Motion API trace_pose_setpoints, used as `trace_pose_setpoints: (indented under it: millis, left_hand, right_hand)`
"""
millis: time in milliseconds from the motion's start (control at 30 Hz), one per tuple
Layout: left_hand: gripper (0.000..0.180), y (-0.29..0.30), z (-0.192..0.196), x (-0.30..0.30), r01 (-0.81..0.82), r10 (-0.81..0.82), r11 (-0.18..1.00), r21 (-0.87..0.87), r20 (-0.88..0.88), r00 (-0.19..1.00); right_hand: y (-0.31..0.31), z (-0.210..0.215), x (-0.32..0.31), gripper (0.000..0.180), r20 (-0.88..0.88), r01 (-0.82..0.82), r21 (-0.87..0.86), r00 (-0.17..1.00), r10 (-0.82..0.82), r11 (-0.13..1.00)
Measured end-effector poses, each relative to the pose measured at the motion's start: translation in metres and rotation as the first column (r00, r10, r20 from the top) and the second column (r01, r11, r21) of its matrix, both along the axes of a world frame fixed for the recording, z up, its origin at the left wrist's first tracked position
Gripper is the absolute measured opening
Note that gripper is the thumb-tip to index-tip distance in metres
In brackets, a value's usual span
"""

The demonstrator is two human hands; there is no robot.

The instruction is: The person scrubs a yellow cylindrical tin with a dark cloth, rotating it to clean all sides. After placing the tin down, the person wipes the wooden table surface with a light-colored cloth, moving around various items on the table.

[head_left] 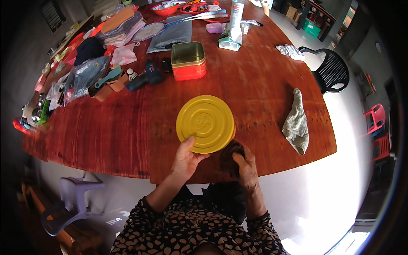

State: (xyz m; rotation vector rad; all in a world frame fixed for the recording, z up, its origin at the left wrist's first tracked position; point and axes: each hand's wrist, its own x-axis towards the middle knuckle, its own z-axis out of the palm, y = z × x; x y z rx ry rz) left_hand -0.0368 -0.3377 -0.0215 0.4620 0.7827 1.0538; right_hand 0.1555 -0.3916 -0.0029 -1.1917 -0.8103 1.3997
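My left hand (185, 161) grips a round tin with a yellow lid (204, 121) from its near left side, thumb on the lid's rim and fingers underneath. The lid has raised rings and an embossed mark in the middle. A sliver of the tin's reddish side shows at the right. Against that lower right side, my right hand (247, 163) is closed on a dark brown cloth (230, 158), bunched under the thumb. Beyond the round tin stands a square red tin (189, 70) without a lid, its inside gold-coloured. To the right lies a crumpled pale towel (296, 123) on the wooden table (259, 93).
Left of the square tin are a cordless drill (146, 77), a shuttlecock (132, 75) and brown holders (111, 86). Farther back lie a badminton racket (148, 31), a grey plastic package (173, 36), folded cloths (121, 27) and a tall canister (236, 16). A black chair (327, 70) stands at the right edge.
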Motion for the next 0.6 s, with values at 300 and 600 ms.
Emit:
trace_pose_setpoints:
  millis: [300, 600]
  left_hand:
    - [0.048, 0.075, 0.008, 0.058, 0.062, -0.061, 0.998, 0.012, -0.089, 0.994]
    - [0.093, 0.173, 0.006, 0.098, 0.050, -0.043, 0.998, 0.039, -0.171, 0.984]
  right_hand:
    - [0.034, -0.006, 0.016, 0.052, 0.212, 0.043, 0.116, 0.975, -0.067, 0.992]
    - [0.119, -0.019, 0.035, 0.057, 0.149, 0.103, 0.154, 0.981, -0.126, 0.983]
